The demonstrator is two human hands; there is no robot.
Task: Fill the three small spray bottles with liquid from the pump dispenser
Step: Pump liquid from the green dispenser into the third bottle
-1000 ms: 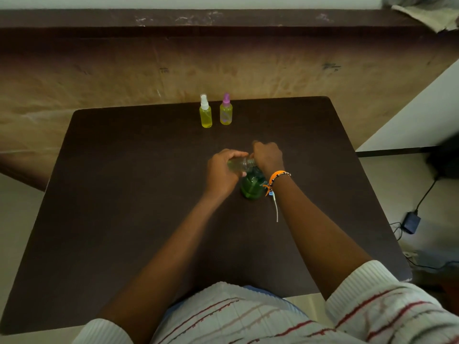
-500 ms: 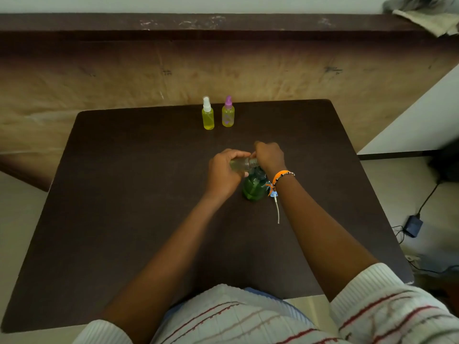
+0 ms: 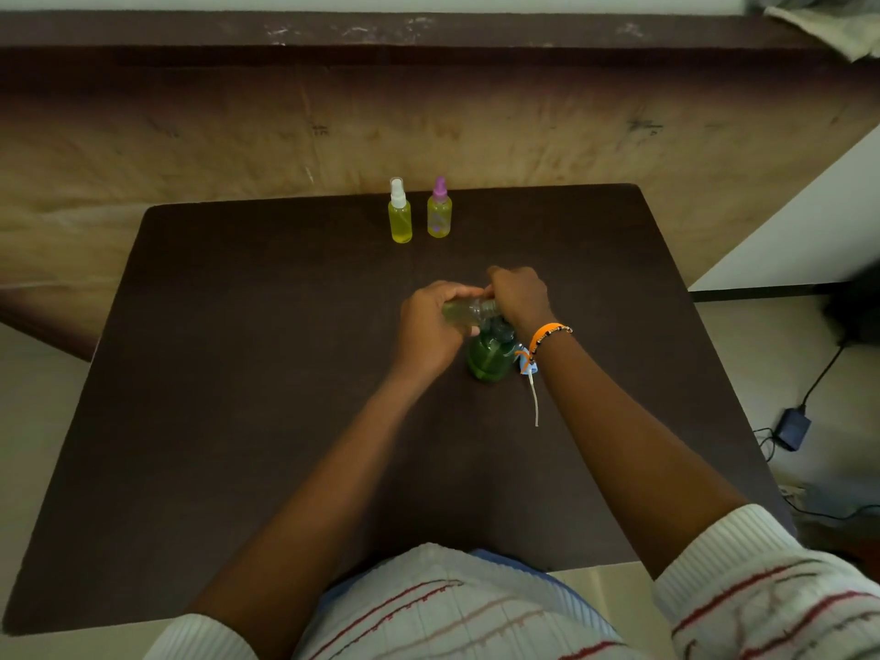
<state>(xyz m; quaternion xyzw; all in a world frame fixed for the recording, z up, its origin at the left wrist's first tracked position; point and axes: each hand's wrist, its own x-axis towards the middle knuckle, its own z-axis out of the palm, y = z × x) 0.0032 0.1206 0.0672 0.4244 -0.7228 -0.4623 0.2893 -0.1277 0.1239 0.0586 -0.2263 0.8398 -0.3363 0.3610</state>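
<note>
- Mid-table, the left hand [image 3: 428,326] grips a clear spray bottle [image 3: 469,311] sideways above the green pump dispenser [image 3: 488,357].
- Right hand [image 3: 516,295] curls over the dispenser's top.
- Two yellow-filled bottles, white-capped [image 3: 399,216] and purple-capped [image 3: 439,214], stand at the table's [image 3: 238,373] far edge.

We take this for a plain domestic or classroom-like room: dark tabletop [image 3: 247,373] against a stained wall [image 3: 190,135], tiled floor [image 3: 762,335], power adapter [image 3: 793,428] with trailing cable, cloth [image 3: 828,26] on the ledge
</note>
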